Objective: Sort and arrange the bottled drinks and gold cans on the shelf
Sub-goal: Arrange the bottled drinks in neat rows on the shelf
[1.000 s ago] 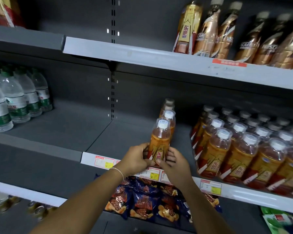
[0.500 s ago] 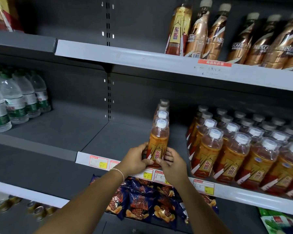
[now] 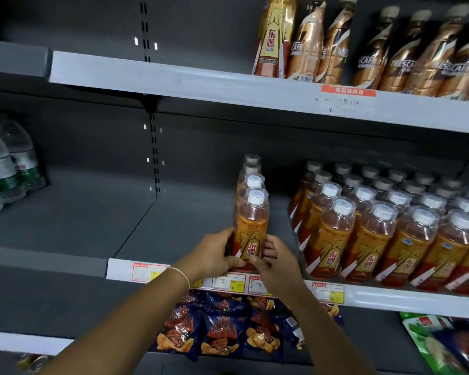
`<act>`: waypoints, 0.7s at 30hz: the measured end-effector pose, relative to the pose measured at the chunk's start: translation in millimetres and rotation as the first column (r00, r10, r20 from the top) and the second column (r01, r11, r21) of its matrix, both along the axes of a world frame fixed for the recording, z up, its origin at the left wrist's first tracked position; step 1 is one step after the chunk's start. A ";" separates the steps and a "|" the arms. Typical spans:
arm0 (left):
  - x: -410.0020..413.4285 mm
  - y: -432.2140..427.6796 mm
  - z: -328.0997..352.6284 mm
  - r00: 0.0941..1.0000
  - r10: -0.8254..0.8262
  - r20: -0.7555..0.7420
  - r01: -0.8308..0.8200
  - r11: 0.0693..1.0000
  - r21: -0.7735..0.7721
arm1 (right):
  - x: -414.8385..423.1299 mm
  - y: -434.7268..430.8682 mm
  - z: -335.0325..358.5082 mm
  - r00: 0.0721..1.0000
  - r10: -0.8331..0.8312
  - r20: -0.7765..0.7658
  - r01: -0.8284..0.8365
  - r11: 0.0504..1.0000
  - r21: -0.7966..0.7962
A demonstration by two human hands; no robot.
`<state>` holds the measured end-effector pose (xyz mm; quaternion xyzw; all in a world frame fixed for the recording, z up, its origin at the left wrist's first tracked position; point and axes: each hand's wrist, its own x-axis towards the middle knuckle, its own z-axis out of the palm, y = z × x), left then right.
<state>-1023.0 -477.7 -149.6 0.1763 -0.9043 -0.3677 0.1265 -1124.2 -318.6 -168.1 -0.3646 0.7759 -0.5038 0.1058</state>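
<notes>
An orange drink bottle with a white cap stands at the front of a single file of like bottles on the middle shelf. My left hand grips its lower left side and my right hand grips its lower right side, fingers curled round the label. To the right, a gap apart, stands a block of several rows of the same orange bottles. A tall gold can stands on the upper shelf beside brown coffee bottles.
Water bottles stand at the far left of the middle shelf, with bare shelf between them and the file. Blue snack bags lie on the shelf below, green packets at lower right. Price tags line the shelf edge.
Both hands keep their hold on the front bottle, which stays upright at the shelf's front edge. The view has drifted slightly to the right and closer; nothing was let go.
</notes>
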 end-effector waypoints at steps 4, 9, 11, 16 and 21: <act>-3.9 -12.5 6.3 0.997 -0.074 0.015 0.075 0.992 -0.101 | -1.2 -0.5 8.7 1.000 0.015 -0.001 -0.015 1.000 0.016; -7.4 -16.3 -0.6 0.992 -0.124 -0.013 0.123 0.988 -0.092 | 3.8 -4.2 8.2 0.999 -0.035 -0.001 0.035 0.999 0.000; -6.0 -15.0 -4.8 0.990 -0.132 -0.044 0.128 0.989 -0.070 | 4.6 -5.2 5.2 0.998 -0.057 -0.004 0.057 0.998 -0.013; -2.4 -11.5 -6.8 0.989 -0.119 -0.092 0.116 0.992 -0.043 | 1.7 -5.2 0.2 0.998 -0.060 -0.003 0.060 0.998 -0.020; 5.3 -20.8 4.4 0.988 -0.155 0.017 0.153 0.984 0.087 | -0.5 -4.3 -3.8 0.991 -0.098 -0.087 0.100 0.995 0.023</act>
